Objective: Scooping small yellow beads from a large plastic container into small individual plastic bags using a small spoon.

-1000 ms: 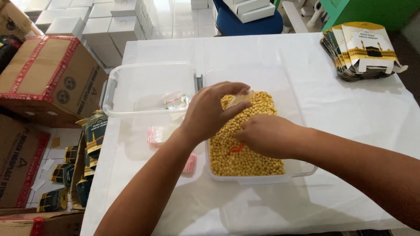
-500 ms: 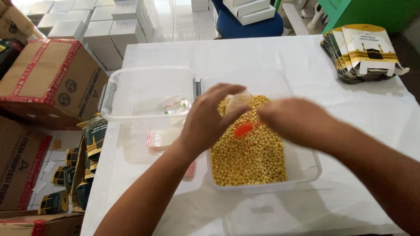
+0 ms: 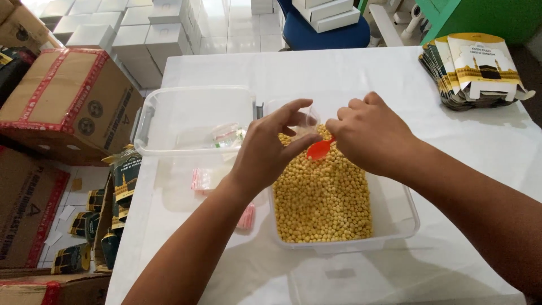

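Yellow round pellets (image 3: 323, 195) are seen in the head view, heaped in a clear plastic tub (image 3: 402, 217) that stands on a white-covered table (image 3: 350, 68). An orange spoon (image 3: 319, 149) is gripped by the right hand (image 3: 372, 133), its bowl resting just above the pellets at the tub's 12 o'clock end. A small clear bag (image 3: 302, 121) is pinched between the thumb and fingers of the left hand (image 3: 270, 152), just at 11 o'clock of the spoon; whether anything lies inside the bag cannot be told.

At 9 o'clock of the pellet tub, touching or nearly touching it, a second clear tub (image 3: 169, 113) is placed, with a few clear packets (image 3: 226, 135) lying in it. Below that tub, at its 6 o'clock, flat clear bags with pink-red strips (image 3: 202, 179) are spread on the table.

At 2 o'clock of the hands, well apart from them, a fanned stack of flat cartons (image 3: 480, 70) is set near the table's far right corner; they are cream and yellow on the face, dark green at the edges, with a small black cube pictured in the middle.

Off the table at 9 o'clock, a brown cardboard box sealed with red tape (image 3: 62, 107) is seen, with round printed marks on its side. At 7 o'clock, on the floor, dark green and gold pouches (image 3: 121, 181) are packed upright. At 11 o'clock, white boxes (image 3: 113, 28) are stacked in rows, and at 12 o'clock more white boxes lie on a blue chair (image 3: 327, 34).
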